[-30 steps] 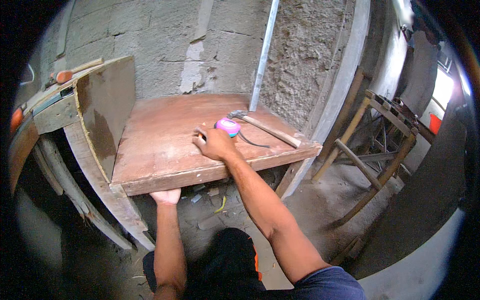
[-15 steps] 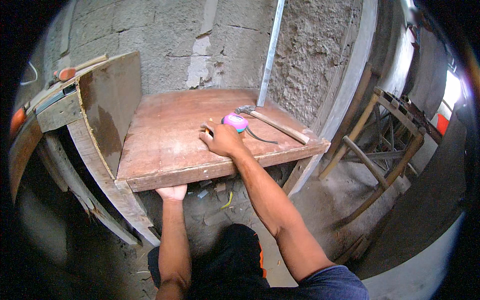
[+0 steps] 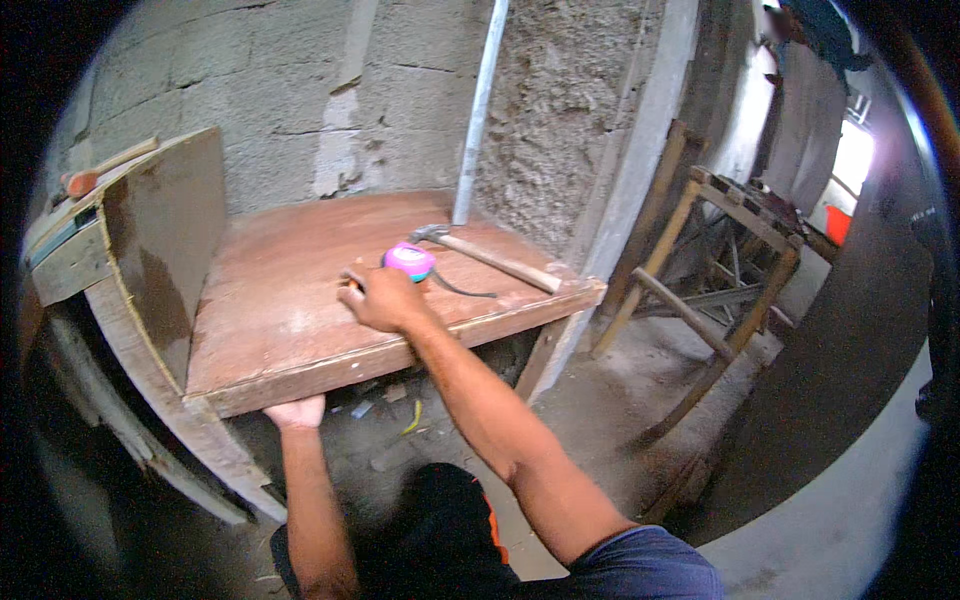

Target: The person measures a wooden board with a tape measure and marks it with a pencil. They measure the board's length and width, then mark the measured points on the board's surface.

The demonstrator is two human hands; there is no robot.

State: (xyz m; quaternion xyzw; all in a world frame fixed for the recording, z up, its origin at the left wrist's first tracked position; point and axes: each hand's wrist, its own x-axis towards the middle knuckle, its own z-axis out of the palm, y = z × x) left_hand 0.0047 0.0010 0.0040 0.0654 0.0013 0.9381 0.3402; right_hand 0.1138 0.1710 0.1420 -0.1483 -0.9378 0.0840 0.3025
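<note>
My right hand rests on the reddish plywood top of a low wooden bench. Its fingers are closed around a thin orange pencil, mostly hidden by them. Just beyond the knuckles sits a pink and teal tape measure with a dark strap trailing right. Behind it lies a claw hammer, its wooden handle slanting toward the front right corner. My left hand reaches under the bench's front rail, palm up against its lower side; its fingers are out of sight beneath.
An upright panel closes the bench's left side, with an orange-handled tool on the ledge beyond. A metal bar leans on the rough block wall. To the right stands a wooden frame; debris lies on the floor underneath.
The view has swung right, so the bench and both hands appear farther left. My hands keep nearly the same places on the bench; the tape measure and hammer stay put.
</note>
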